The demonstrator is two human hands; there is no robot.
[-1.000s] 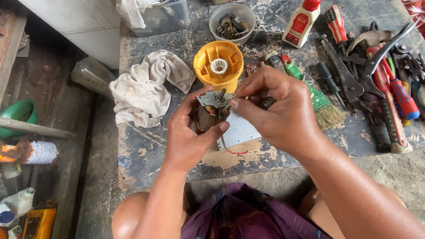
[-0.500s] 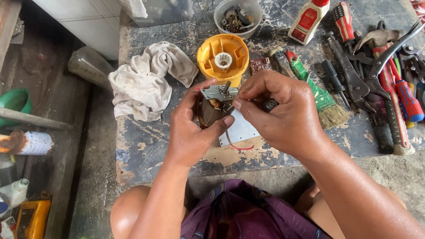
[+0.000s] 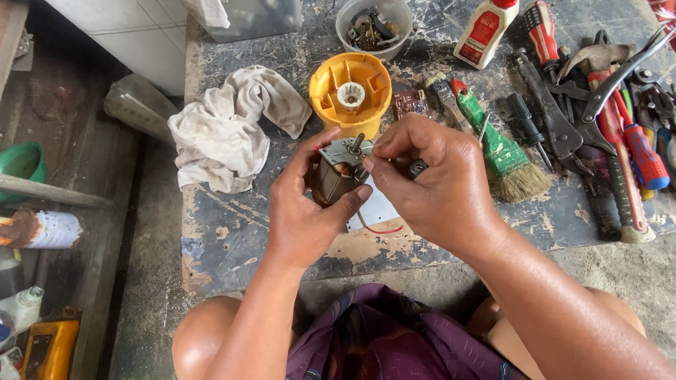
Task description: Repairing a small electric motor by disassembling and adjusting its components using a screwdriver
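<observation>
While the worn, paint-stained slab workbench (image 3: 229, 238) carries everything at once, the work itself sits just above its near edge, held clear of the surface. On the bench lie a crumpled off-white cloth (image 3: 227, 128), a round yellow plastic housing (image 3: 350, 92) with a white toothed hub in its middle, a green-handled brush (image 3: 499, 148) and a heap of red-handled pliers and screwdrivers (image 3: 615, 111) at the right. That housing stands apart from the motor, so by my reading the appliance is already taken apart and its inner part is out for attention; whether it is being repaired or readied for refitting I cannot tell.

The left hand (image 3: 303, 211) is wrapped around a small brown and grey electric motor with copper windings (image 3: 339, 171), thumb and fingers closed on its sides, shaft pointing away from the person. The right hand (image 3: 437, 183) has its fingertips pressed together at the motor's top edge, pinching something small there.

What it pinches is hidden under the fingers; a dark knob-like bit shows beside them, unclear. A thin red wire (image 3: 382, 230) loops below over a pale sheet, its ends covered by the hands.
</observation>
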